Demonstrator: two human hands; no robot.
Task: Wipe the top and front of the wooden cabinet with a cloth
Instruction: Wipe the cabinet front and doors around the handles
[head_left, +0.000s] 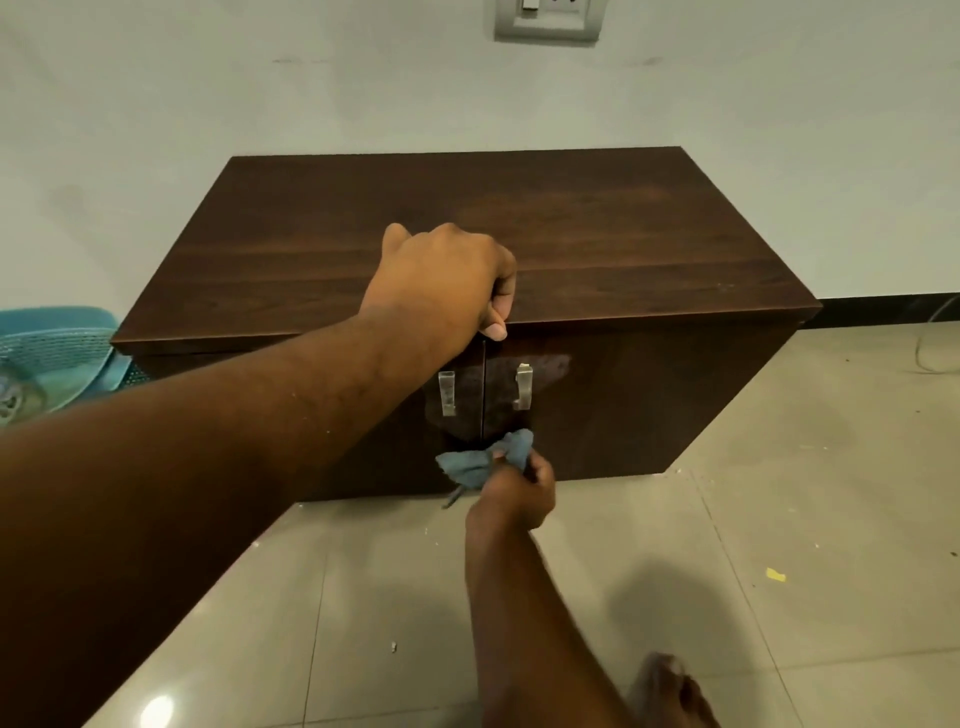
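The right grip (519, 480) is closed around a bunched blue cloth (480, 460), pressing it low against the front of the wooden cabinet (597, 244), just below its two metal handles (447, 393). The left grip (441, 275) curls over the front edge of the cabinet's top, fingers hooked at the seam between the doors, holding nothing else. A smudged patch shows around the handles. The loose tail of cloth could catch on a handle, and a hard push might swing a door or shift the cabinet on the glossy tiled floor (779, 493).
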